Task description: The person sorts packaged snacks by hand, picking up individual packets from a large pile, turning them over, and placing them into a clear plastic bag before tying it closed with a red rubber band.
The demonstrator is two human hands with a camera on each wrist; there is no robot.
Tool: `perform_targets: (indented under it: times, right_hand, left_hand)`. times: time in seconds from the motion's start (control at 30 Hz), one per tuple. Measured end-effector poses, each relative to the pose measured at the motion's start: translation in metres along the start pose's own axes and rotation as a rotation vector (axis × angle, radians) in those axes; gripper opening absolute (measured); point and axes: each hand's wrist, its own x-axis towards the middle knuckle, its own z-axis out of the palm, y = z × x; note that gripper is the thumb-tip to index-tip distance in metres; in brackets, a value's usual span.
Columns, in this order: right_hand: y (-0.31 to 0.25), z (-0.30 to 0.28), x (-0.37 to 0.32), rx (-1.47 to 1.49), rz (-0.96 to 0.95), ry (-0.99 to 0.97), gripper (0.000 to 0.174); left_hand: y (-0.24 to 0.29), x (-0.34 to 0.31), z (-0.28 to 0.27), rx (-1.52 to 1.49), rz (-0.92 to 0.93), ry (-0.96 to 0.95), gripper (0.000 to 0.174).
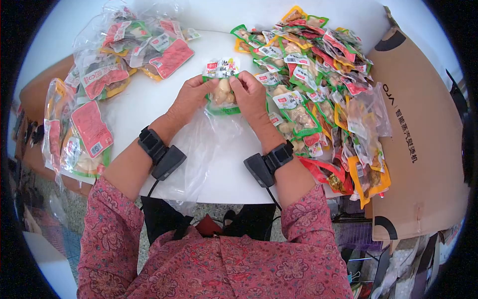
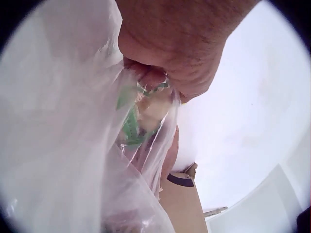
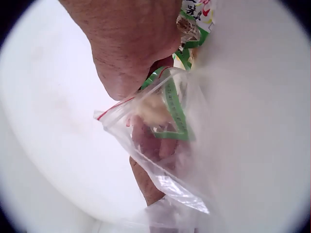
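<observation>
Over the middle of the table, a snack packet (image 1: 222, 94) with a green border and a white printed top shows pale pieces through its clear window. My left hand (image 1: 191, 94) pinches its left edge and my right hand (image 1: 251, 97) its right edge, thumbs on the near face. A clear zip bag (image 1: 196, 154) hangs below the hands toward the table's front edge. In the right wrist view, the bag's mouth (image 3: 115, 110) has a red zip line, and its film covers the packet's lower part (image 3: 177, 116). The left wrist view shows bag film (image 2: 63, 121) over the packet (image 2: 131, 128) too.
To the right lies a big heap of loose snack packets (image 1: 303, 74), with a large cardboard box (image 1: 423, 129) beyond it. Filled clear bags of packets (image 1: 107, 74) lie at the back left, another filled bag (image 1: 89, 132) at the left edge of the white table (image 1: 229, 174).
</observation>
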Motion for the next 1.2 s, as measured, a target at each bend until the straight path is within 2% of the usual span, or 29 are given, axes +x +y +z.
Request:
perform_targets:
  times: [0.07, 0.23, 0.37, 0.77, 0.83, 0.93, 1.03, 1.2]
  right_hand:
    - [-0.002, 0.0, -0.001, -0.019, 0.002, -0.014, 0.024]
    - [-0.001, 0.006, -0.002, 0.314, 0.145, 0.012, 0.023]
    - [0.01, 0.006, 0.001, 0.309, 0.148, -0.035, 0.021]
    - [-0.001, 0.002, -0.001, 0.464, 0.252, -0.123, 0.018]
    - [-0.001, 0.002, -0.001, 0.455, 0.258, -0.131, 0.018]
    - [-0.003, 0.002, -0.002, 0.458, 0.269, -0.143, 0.017]
    - [-0.004, 0.002, -0.002, 0.475, 0.293, -0.15, 0.016]
    - [-0.003, 0.002, -0.003, 0.463, 0.295, -0.162, 0.016]
  left_hand:
    - [-0.001, 0.001, -0.003, -0.01, -0.009, 0.008, 0.021]
    - [0.009, -0.005, 0.001, -0.028, -0.025, -0.02, 0.019]
    - [-0.006, 0.004, -0.001, -0.038, 0.034, -0.012, 0.018]
    - [0.006, -0.007, 0.008, -0.181, 0.012, -0.039, 0.023]
    - [0.001, 0.0, 0.002, -0.071, -0.005, -0.016, 0.029]
    - [0.004, -0.004, 0.006, -0.132, -0.009, 0.009, 0.035]
    - [0.009, -0.007, 0.004, -0.061, -0.006, 0.022, 0.039]
    - [0.006, -0.005, 0.005, -0.106, 0.03, 0.014, 0.04]
